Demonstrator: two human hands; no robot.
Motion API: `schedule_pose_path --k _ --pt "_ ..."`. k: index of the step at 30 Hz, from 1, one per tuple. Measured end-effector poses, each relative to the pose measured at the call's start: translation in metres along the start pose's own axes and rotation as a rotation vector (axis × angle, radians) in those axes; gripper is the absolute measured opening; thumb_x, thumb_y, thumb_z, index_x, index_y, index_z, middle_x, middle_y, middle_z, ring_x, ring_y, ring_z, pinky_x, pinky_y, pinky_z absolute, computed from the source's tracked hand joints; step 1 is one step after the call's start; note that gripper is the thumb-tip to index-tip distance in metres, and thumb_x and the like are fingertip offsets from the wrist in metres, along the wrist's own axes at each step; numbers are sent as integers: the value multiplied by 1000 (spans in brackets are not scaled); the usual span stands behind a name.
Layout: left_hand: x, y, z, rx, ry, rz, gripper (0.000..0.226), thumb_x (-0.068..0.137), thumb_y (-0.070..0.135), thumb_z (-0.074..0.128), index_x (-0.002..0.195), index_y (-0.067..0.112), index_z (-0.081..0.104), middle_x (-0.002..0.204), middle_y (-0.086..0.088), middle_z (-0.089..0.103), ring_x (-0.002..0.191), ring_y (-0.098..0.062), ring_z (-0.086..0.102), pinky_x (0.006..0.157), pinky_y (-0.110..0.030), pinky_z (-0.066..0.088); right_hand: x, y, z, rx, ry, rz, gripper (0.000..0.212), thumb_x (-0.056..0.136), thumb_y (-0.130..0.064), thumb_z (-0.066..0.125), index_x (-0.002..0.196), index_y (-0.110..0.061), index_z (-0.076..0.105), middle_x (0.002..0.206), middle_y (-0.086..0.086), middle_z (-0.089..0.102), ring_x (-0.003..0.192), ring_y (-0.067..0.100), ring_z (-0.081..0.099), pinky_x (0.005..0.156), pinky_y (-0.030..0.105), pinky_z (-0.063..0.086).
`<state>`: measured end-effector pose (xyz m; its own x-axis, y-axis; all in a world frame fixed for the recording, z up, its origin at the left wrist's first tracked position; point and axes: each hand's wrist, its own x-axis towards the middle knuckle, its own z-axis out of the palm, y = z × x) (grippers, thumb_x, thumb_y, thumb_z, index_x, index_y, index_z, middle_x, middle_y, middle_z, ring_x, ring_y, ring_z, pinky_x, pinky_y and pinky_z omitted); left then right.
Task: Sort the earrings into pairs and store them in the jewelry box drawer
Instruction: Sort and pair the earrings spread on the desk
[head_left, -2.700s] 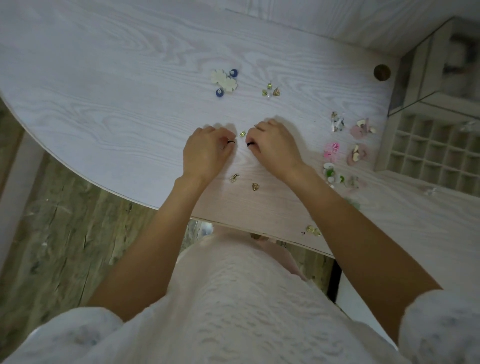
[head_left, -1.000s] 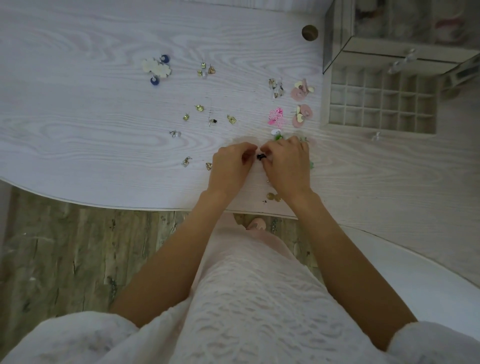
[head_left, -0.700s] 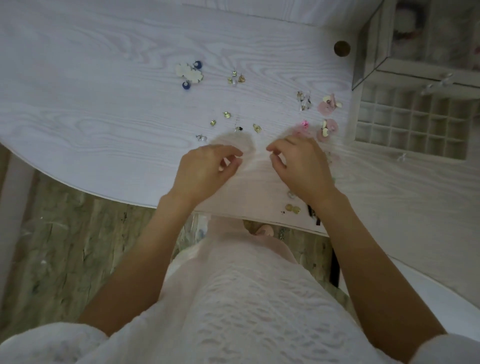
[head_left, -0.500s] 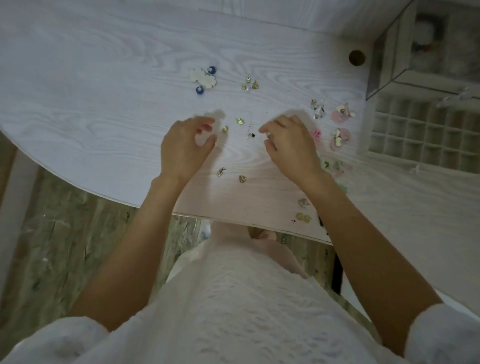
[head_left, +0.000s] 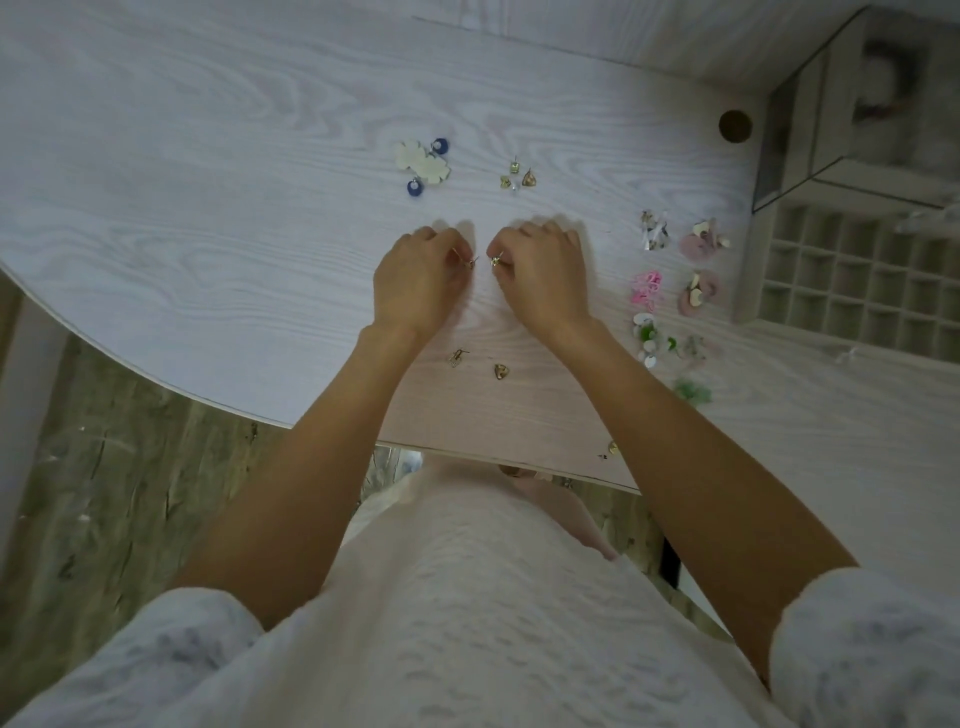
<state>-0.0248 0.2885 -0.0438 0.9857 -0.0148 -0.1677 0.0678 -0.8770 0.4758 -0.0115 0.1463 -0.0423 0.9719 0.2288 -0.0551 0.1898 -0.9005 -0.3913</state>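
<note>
Your left hand (head_left: 418, 283) & right hand (head_left: 540, 275) each pinch a gold earring (head_left: 470, 261); drawer (head_left: 852, 280) lies off to your right, right hand nearer.

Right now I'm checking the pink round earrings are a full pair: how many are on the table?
2: one beside the drawer's far left corner, one just nearer me. None seem hidden.
</note>
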Motion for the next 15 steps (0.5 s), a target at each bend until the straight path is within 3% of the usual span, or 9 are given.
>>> schedule_pose_path --k 4,6,7,9,15 --pt "-1 1 -1 3 12 11 15 87 23 57 98 16 65 97 -8 63 91 -26 55 68 -31 41 -6 20 -12 211 146 92 17 83 -9 58 94 -16 68 90 1 69 88 21 58 83 33 42" --pt "-1 1 -2 3 7 21 16 86 23 58 99 16 65 99 -8 63 93 -26 55 68 -29 38 -8 38 -21 321 208 215 16 82 -8 60 94 -15 68 89 2 68 81 14 58 76 23 45" --pt "-1 0 -2 7 6 28 17 86 23 58 100 16 65 100 -8 63 94 -26 54 69 -29 37 -10 46 -25 328 201 266 15 82 -7 61 94 -15 67 90 2 68 79 10 56 72 19 44" --pt "-4 1 -2 22 29 49 21 85 23 58 103 14 65 102 -9 63 95 -29 53 72 -31 38 -15 57 -26 301 132 310 14 83 -8 61 94 -15 66 91 3 66 78 8 55 72 23 48" --pt "-14 18 5 -1 170 222 28 78 20 62 105 16 64 101 -6 64 92 -28 55 77 -36 43 -24 53 -21 301 30 260 17 79 -4 64 94 -12 65 87 1 63 78 10 54 71 28 49"
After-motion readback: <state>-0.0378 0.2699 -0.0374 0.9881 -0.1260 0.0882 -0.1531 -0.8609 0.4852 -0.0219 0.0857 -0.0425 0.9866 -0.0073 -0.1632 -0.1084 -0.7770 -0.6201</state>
